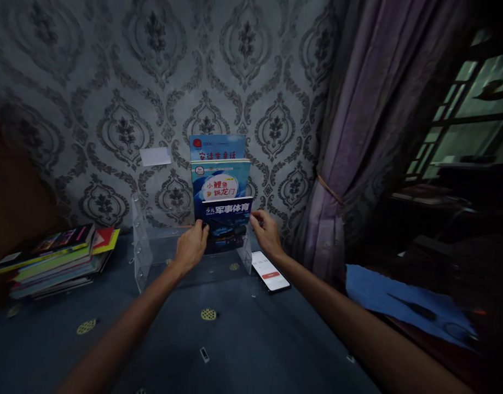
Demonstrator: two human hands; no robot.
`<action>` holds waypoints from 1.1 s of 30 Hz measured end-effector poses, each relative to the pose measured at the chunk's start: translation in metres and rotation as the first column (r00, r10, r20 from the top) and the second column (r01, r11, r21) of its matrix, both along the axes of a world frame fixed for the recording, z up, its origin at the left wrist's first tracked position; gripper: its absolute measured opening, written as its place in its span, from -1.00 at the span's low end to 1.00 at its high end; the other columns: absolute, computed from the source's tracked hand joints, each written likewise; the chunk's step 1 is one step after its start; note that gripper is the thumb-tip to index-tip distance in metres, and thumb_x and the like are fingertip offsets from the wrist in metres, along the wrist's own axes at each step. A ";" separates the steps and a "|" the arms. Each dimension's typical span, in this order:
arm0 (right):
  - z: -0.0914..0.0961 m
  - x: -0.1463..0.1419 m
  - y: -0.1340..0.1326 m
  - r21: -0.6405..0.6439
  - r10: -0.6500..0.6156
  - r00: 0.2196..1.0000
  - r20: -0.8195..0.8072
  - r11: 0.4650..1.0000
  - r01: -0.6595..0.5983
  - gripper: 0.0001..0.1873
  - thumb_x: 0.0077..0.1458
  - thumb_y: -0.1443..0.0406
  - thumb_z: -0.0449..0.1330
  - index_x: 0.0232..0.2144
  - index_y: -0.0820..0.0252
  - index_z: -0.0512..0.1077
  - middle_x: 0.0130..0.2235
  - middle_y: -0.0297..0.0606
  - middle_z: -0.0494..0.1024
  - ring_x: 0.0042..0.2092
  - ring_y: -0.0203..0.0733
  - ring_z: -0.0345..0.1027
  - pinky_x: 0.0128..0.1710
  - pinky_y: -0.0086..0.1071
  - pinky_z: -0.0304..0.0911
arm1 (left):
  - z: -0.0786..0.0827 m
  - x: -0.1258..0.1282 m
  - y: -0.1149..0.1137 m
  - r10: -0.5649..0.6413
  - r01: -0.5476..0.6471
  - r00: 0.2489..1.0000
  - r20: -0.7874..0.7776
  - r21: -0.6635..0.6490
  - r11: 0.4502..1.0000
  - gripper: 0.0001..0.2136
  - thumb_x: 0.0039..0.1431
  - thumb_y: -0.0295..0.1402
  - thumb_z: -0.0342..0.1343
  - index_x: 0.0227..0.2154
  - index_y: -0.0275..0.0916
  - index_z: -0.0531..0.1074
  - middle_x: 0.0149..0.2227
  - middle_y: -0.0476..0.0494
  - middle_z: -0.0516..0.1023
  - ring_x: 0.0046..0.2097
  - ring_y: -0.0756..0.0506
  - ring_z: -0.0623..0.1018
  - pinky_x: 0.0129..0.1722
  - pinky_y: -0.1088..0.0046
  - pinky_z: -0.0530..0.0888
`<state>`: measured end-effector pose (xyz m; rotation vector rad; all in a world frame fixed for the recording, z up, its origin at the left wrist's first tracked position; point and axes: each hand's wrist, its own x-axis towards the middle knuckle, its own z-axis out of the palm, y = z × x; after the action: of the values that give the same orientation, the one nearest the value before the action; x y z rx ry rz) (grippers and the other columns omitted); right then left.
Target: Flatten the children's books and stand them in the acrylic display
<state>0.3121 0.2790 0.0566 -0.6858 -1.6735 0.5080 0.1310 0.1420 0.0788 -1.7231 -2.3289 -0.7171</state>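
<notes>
A clear acrylic book rack (142, 251) stands on the blue cloth-covered table against the wall. Three books stand in it in tiers. The front one is a dark blue book (227, 216) with white lettering. My left hand (191, 246) grips its left edge, fingers closed round it. My right hand (265, 230) pinches its right edge. Behind it stand a light blue book (220, 180) and, furthest back, a blue book with an orange title (217, 148).
A stack of colourful books (58, 257) lies at the left of the table. A phone (271, 272) with a lit screen lies right of the rack. A purple curtain (358, 137) hangs at the right, with a blue cloth (399, 301) below it.
</notes>
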 end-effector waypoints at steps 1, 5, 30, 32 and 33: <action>-0.001 0.001 -0.001 -0.002 -0.003 1.000 0.001 1.000 0.003 -0.69 0.12 0.08 0.07 -0.32 0.17 0.45 -0.26 -0.14 0.54 -0.19 -0.04 0.41 -0.21 -0.22 0.32 | 0.000 0.000 0.000 -0.007 0.007 1.000 0.005 0.004 1.000 -0.74 0.43 -0.25 -0.24 -0.02 -0.21 0.28 -0.18 -0.27 0.61 -0.11 -0.24 0.60 -0.22 0.34 0.39; -0.006 0.008 -0.006 -0.017 -0.012 1.000 0.004 1.000 0.012 -0.69 0.11 0.08 0.08 -0.31 0.17 0.46 -0.26 -0.15 0.55 -0.18 -0.03 0.42 -0.23 -0.22 0.32 | -0.003 0.001 0.000 -0.039 0.038 0.999 0.028 0.035 0.999 -0.74 0.42 -0.27 -0.23 0.00 -0.25 0.25 -0.17 -0.32 0.60 -0.13 -0.27 0.60 -0.21 0.28 0.42; -0.119 -0.053 -0.179 -0.247 0.535 0.716 0.448 0.844 -0.476 -0.44 0.20 -0.16 -0.01 -0.21 0.03 0.60 -0.18 -0.13 0.68 -0.15 0.02 0.59 -0.11 -0.17 0.51 | -0.015 -0.275 -0.157 0.520 -0.528 0.817 -0.250 0.040 0.849 -0.56 0.34 -0.24 -0.09 0.16 -0.43 0.23 0.27 -0.54 0.23 0.31 -0.38 0.17 0.25 -0.01 0.11; -0.125 -0.055 -0.180 -0.243 0.527 0.730 0.434 0.849 -0.469 -0.41 0.19 -0.18 -0.02 -0.23 0.05 0.61 -0.20 -0.09 0.68 -0.16 0.03 0.59 -0.13 -0.15 0.52 | -0.015 -0.296 -0.155 0.517 -0.539 0.818 -0.251 -0.021 0.842 -0.49 0.33 -0.13 -0.07 0.20 -0.38 0.20 0.31 -0.52 0.19 0.34 -0.39 0.12 0.25 -0.07 0.08; -0.126 -0.055 -0.180 -0.246 0.530 0.731 0.430 0.847 -0.471 -0.41 0.19 -0.18 -0.02 -0.25 0.06 0.61 -0.21 -0.08 0.68 -0.18 0.03 0.59 -0.14 -0.16 0.53 | -0.016 -0.304 -0.154 0.509 -0.537 0.823 -0.250 -0.055 0.842 -0.47 0.32 -0.08 -0.07 0.20 -0.36 0.21 0.30 -0.51 0.22 0.33 -0.39 0.15 0.24 -0.08 0.10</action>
<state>0.2567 0.0995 -0.0696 -0.4515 -2.3464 0.8837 -0.1725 -0.0118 0.0632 -1.0292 -2.5393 -0.2616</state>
